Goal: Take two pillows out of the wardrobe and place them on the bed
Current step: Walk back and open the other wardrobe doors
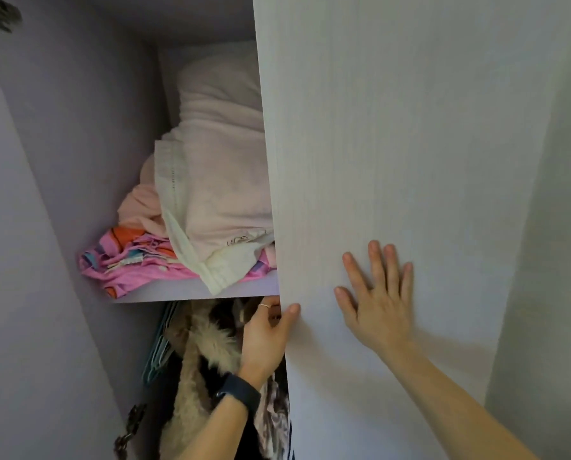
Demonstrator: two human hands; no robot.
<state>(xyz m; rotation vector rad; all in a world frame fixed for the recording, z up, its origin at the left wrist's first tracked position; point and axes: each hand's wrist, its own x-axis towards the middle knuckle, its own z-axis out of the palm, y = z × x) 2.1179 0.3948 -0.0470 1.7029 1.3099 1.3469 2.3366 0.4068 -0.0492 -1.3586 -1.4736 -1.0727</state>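
The wardrobe stands open on its left side, and its right door [393, 161] covers the other half. On the upper shelf [177, 290] a pale pink pillow [217, 180] lies on folded pink patterned bedding [134, 260]; a second pale pillow [217, 91] sits stacked above it. The door hides the right part of both. My left hand [267, 333] grips the door's left edge just below the shelf, thumb on the front face. My right hand [377, 293] presses flat against the door front with fingers spread.
Below the shelf hang clothes, among them a furry brown and cream garment [204, 353] and teal hangers [159, 346]. The open left door [18, 260] stands close at the left with hinges [128, 429] on the wardrobe's side. A pale wall [549, 227] is at the right.
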